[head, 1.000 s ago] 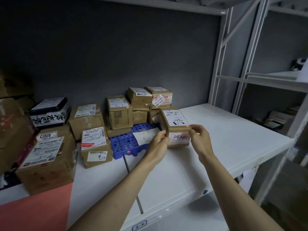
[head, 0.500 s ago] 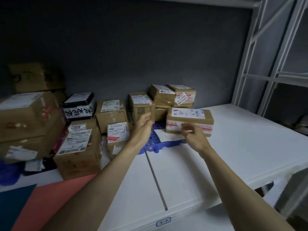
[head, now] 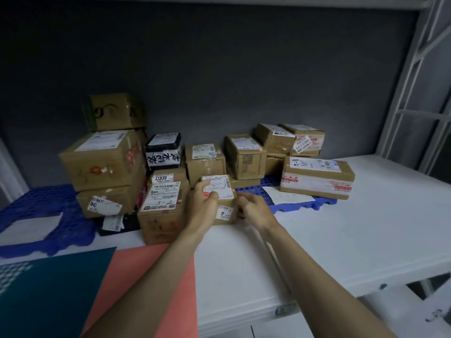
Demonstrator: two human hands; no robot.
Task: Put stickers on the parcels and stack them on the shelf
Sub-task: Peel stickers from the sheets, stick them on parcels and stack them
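Head view, only one available.

Grip: left hand [head: 203,206] curled round the left edge of a small brown parcel [head: 223,201], thumb lying on its white top label, marked "3-2". Right hand [head: 253,211] at the parcel's right side, fingers bent in against the right face; contact plain, but cannot tell whether a true pinch or just a press, as the fingertips are hidden behind the knuckles. Parcel standing on the white shelf [head: 341,240], touching the larger "3-2" box [head: 162,208] on its left, just in front of the back row of cartons. Small white sticker with a "4" [head: 224,213] on the parcel's front face, between the two hands.

Flat long parcel [head: 317,178] marked "1-2" lying on the blue pallet [head: 302,203] to the right, well apart from both hands. Loose white paper [head: 288,198] on the pallet just in front of it.

Versus half a second ago: both hands off the long parcel and shifted left onto the small one. Left hand was open and raised near the back cartons, now closed on the parcel. Right hand was at the long parcel's front face, now clear of it. Camera swung left and down; more of the left-hand stack [head: 105,162] and the second blue pallet [head: 36,215] in view.
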